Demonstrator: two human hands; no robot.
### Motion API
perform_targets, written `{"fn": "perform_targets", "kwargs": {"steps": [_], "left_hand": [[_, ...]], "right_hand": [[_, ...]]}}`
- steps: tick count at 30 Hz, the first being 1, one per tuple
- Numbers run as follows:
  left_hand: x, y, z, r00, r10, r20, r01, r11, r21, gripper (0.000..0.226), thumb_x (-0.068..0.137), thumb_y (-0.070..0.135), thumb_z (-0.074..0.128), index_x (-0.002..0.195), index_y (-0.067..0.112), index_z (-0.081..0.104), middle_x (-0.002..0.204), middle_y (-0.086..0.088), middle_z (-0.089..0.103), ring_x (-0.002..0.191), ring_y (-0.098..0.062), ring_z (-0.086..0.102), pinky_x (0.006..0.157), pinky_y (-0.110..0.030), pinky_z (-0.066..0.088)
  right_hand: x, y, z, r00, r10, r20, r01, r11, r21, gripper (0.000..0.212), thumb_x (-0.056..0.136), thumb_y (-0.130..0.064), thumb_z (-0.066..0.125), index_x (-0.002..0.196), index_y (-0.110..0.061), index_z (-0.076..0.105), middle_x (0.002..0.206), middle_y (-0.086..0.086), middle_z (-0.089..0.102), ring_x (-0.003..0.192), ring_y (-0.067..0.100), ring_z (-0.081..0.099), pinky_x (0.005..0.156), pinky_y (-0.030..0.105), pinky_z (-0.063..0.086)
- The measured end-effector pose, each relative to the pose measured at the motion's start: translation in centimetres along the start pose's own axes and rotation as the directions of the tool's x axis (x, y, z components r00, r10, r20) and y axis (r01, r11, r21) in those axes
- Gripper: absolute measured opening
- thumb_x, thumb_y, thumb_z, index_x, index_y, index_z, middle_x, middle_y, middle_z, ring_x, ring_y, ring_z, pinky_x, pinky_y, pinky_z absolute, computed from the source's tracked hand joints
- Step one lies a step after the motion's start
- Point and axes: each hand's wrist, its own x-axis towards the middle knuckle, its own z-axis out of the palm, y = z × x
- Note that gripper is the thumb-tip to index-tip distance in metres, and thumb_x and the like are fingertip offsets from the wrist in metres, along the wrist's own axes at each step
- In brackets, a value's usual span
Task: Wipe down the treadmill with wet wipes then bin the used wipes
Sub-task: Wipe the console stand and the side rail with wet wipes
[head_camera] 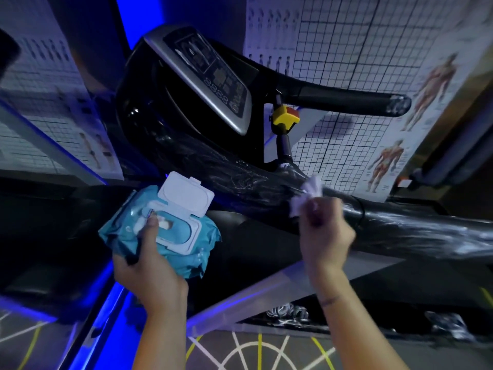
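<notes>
wipes pack (170, 225) in left hand (149, 271) | wipe (306, 196) in right hand (325, 236), on treadmill (192, 84) handrail (400, 225)

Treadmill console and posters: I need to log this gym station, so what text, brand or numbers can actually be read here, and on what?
No text can be read with confidence.
Treadmill console: button rows and display markings, too blurred.
Wipes pack: no readable label.
Anatomy poster: captions too small.
Grid chart: no legible numbers.
Floor: painted lines only, no words.
</notes>
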Motion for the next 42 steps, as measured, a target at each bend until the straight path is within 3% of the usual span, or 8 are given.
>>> {"fn": "perform_targets", "kwargs": {"steps": [5, 12, 18, 26, 30, 34, 39, 42], "left_hand": [[-0.8, -0.6, 1.3, 0.983, 0.172, 0.059, -0.176, 0.981, 0.086, 0.033, 0.088, 0.005, 0.082, 0.113, 0.026, 0.075, 0.111, 0.009, 0.080, 0.106, -0.016, 0.075, 0.087, -0.036, 0.062], [-1.2, -0.6, 1.0, 0.963, 0.230, 0.139, -0.247, 0.962, 0.118, 0.034, 0.087, 0.006, 0.083, 0.096, 0.039, 0.080, 0.107, 0.014, 0.080, 0.104, -0.013, 0.075, 0.089, -0.034, 0.060], [-1.1, -0.6, 1.1, 0.962, 0.244, 0.124, -0.257, 0.961, 0.099, 0.029, 0.087, 0.008, 0.084, 0.102, 0.032, 0.077, 0.108, 0.011, 0.080, 0.107, -0.015, 0.075, 0.090, -0.033, 0.060], [-1.0, -0.5, 0.3, 0.965, 0.244, 0.094, -0.253, 0.962, 0.106, 0.031, 0.089, 0.007, 0.082, 0.111, 0.026, 0.073, 0.108, 0.015, 0.080, 0.106, -0.011, 0.075, 0.086, -0.028, 0.061], [-1.0, -0.7, 0.1, 0.963, 0.254, 0.085, -0.263, 0.957, 0.125, 0.034, 0.089, 0.005, 0.082, 0.121, 0.011, 0.071, 0.106, 0.015, 0.080, 0.105, -0.009, 0.074, 0.085, -0.025, 0.060], [-1.0, -0.3, 0.2, 0.960, 0.261, 0.098, -0.272, 0.954, 0.123, 0.029, 0.088, 0.007, 0.083, 0.110, 0.024, 0.073, 0.104, 0.016, 0.080, 0.102, -0.008, 0.075, 0.085, -0.028, 0.062], [-1.2, -0.2, 0.5, 0.964, 0.235, 0.123, -0.250, 0.960, 0.129, 0.029, 0.088, 0.006, 0.082, 0.107, 0.027, 0.075, 0.105, 0.014, 0.080, 0.104, -0.011, 0.075, 0.084, -0.028, 0.062], [-1.7, -0.3, 0.7, 0.965, 0.234, 0.117, -0.249, 0.958, 0.141, 0.029, 0.088, 0.005, 0.082, 0.106, 0.026, 0.075, 0.105, 0.014, 0.080, 0.104, -0.010, 0.075, 0.085, -0.028, 0.062]], "right_hand": [[-1.6, -2.8, 3.4, 0.962, -0.069, 0.265, 0.054, 0.997, 0.063, 0.023, 0.089, -0.021, 0.076, 0.083, -0.008, 0.057, 0.073, 0.003, 0.072, 0.060, 0.019, 0.061, 0.051, 0.028, 0.040], [3.0, 2.3, -2.2, 0.943, 0.332, 0.004, -0.330, 0.940, -0.090, 0.021, 0.091, -0.023, 0.070, 0.087, -0.009, 0.054, 0.070, 0.008, 0.064, 0.069, 0.038, 0.066, 0.060, 0.028, 0.033], [-0.6, -3.5, 2.7, 0.964, -0.013, 0.265, 0.016, 1.000, -0.008, 0.016, 0.090, -0.016, 0.071, 0.087, -0.013, 0.056, 0.066, 0.001, 0.061, 0.058, 0.029, 0.054, 0.052, 0.029, 0.036], [3.2, 2.5, -1.7, 0.971, 0.203, 0.125, -0.179, 0.967, -0.179, 0.005, 0.093, -0.016, 0.065, 0.094, -0.011, 0.063, 0.072, 0.009, 0.064, 0.071, 0.039, 0.064, 0.061, 0.030, 0.033], [3.5, 0.3, -0.9, 0.935, 0.141, 0.327, -0.097, 0.984, -0.149, 0.008, 0.096, -0.020, 0.062, 0.097, -0.012, 0.062, 0.074, 0.010, 0.068, 0.072, 0.036, 0.063, 0.060, 0.034, 0.038], [2.2, -3.1, 0.2, 0.866, -0.059, 0.496, 0.050, 0.998, 0.032, 0.005, 0.097, -0.019, 0.060, 0.097, -0.020, 0.064, 0.077, -0.006, 0.067, 0.072, 0.019, 0.061, 0.065, 0.031, 0.043], [10.7, -1.3, 2.4, 0.882, -0.026, 0.471, 0.059, 0.997, -0.055, 0.013, 0.097, -0.019, 0.060, 0.099, -0.016, 0.073, 0.101, 0.006, 0.060, 0.089, 0.014, 0.046, 0.071, 0.022, 0.029], [15.6, -0.4, 5.4, 0.808, 0.002, 0.589, 0.070, 0.993, -0.100, 0.015, 0.097, -0.021, 0.061, 0.101, -0.014, 0.074, 0.106, 0.009, 0.066, 0.095, 0.022, 0.057, 0.076, 0.029, 0.040]]}}
